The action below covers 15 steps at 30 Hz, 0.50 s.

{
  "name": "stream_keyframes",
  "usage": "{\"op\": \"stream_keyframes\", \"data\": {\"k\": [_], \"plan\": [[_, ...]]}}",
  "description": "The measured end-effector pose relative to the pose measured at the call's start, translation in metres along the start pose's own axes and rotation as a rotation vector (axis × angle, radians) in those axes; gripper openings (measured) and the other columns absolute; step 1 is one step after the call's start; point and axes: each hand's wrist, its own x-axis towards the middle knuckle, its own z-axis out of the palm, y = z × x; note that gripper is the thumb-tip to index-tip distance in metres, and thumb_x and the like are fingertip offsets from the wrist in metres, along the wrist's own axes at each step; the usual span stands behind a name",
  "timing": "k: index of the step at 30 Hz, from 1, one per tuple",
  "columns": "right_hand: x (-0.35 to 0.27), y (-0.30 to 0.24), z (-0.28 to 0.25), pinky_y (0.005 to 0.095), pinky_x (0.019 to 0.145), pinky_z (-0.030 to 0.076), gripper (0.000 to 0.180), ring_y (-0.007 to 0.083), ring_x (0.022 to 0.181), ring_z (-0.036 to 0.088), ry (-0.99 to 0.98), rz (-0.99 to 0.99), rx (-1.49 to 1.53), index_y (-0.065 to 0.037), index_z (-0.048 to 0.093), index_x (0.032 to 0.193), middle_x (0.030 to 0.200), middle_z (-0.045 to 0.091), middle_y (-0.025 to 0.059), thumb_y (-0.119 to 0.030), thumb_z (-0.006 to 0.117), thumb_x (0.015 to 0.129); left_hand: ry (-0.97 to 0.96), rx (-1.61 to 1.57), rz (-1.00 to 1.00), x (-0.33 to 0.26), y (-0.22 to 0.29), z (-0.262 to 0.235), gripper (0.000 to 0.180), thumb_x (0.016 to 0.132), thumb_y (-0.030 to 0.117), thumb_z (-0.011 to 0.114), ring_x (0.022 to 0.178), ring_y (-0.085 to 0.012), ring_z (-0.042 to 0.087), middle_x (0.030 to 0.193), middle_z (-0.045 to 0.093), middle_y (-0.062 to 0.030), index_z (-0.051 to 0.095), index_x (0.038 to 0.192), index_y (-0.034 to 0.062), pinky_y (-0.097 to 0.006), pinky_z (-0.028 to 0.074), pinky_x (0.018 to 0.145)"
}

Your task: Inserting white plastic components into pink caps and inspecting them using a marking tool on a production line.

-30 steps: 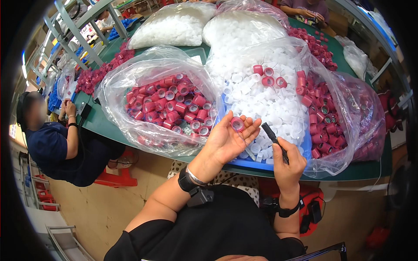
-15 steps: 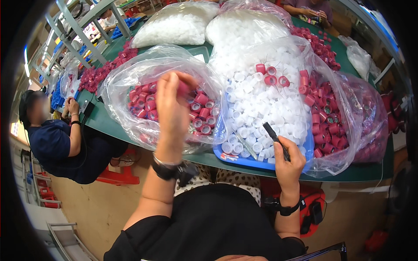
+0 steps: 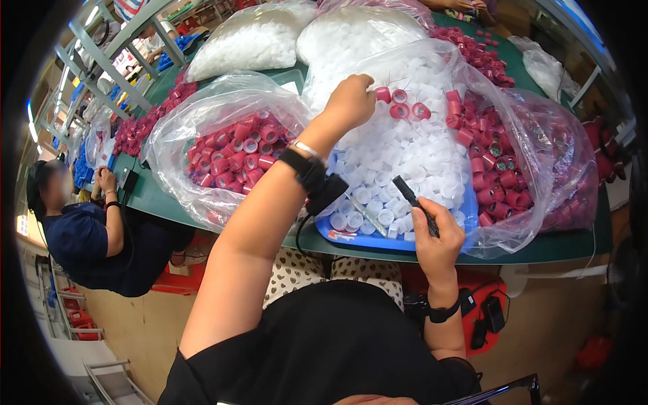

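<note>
My right hand (image 3: 439, 237) is wrapped round a slim black rod-shaped tool (image 3: 405, 191), its tip pointing up and left over the tray. My left hand (image 3: 349, 102) is stretched over the far part of the white plastic caps (image 3: 405, 162), close to several loose dark-red ring-shaped pieces (image 3: 399, 110) with thin wires. Its fingers are curled, and whatever is between them is hidden from view. Under the heap of caps lies a blue tray (image 3: 378, 247). A thin clear tube (image 3: 365, 216) rests among the caps at the near edge.
Clear bags of red pieces stand left (image 3: 233, 152) and right (image 3: 503, 175) of the tray. Big bags of white caps (image 3: 236, 44) sit at the back of the green table (image 3: 152, 194). A co-worker (image 3: 91, 236) sits at the left.
My left hand has moved from above the left bag, where a blurred red piece showed at its fingers, rightward and away to the white heap. My right hand still holds the black tool.
</note>
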Motion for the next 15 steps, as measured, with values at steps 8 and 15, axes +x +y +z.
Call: {"op": "stream_keyframes", "data": {"k": [8,15], "plan": [[0.000,0.007,0.003,0.0338,0.050,0.046,0.017,0.0262,0.058,0.062,-0.020,-0.065,-0.067,-0.001,0.065,0.094,0.074,0.065,0.0113,-0.007,0.074,0.081,-0.120,0.124,-0.124,0.017,0.010,0.022,0.036,0.082,0.031,0.069,0.103,-0.0357,0.061,0.107,0.065,-0.0196,0.069,0.106,0.0048,-0.041,0.051,0.086],[0.000,0.004,0.002,0.0335,0.051,0.047,0.018,0.0260,0.058,0.063,-0.006,-0.049,-0.051,0.000,0.065,0.095,0.075,0.066,0.0122,-0.004,0.074,0.080,-0.091,-0.853,-0.398,-0.003,0.032,-0.021,0.035,0.089,0.033,0.063,0.084,-0.0211,0.065,0.090,0.067,-0.0097,0.064,0.101,-0.0003,-0.032,0.052,0.078]]}}
